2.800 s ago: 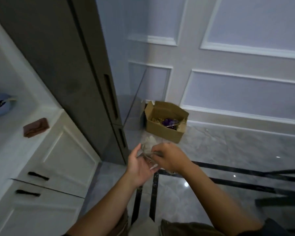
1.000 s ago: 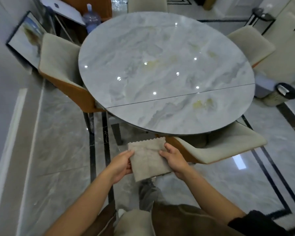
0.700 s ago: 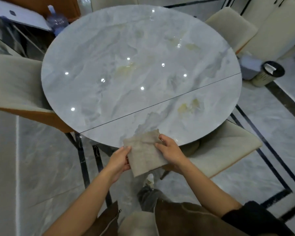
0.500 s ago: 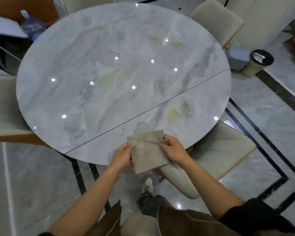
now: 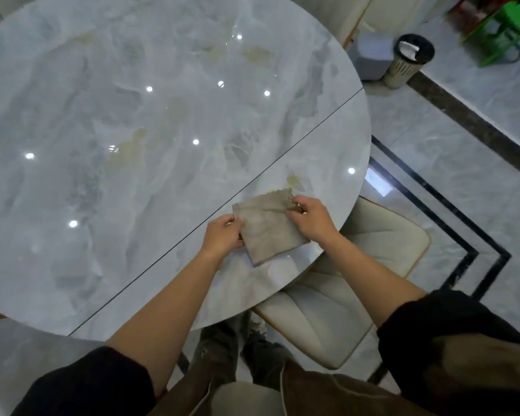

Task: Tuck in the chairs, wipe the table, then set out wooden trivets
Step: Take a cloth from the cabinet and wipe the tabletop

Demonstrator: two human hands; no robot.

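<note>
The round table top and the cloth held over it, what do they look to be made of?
Table top: glossy grey-white veined slab, seemingly polished marble or a stone-look panel; ceiling lights mirror in it, and a thin seam crosses it.
Cloth: matte beige fabric, suede-like, perhaps microfibre; it creases softly and one edge is zigzag-cut.

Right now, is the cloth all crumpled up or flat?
Flat. The cloth is a smooth square sheet, stretched between the left hand and right hand over the table.

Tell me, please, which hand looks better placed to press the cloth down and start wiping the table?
Probably the right hand: it grips the cloth's far edge over the table. The left hand only pinches the near side.
</note>
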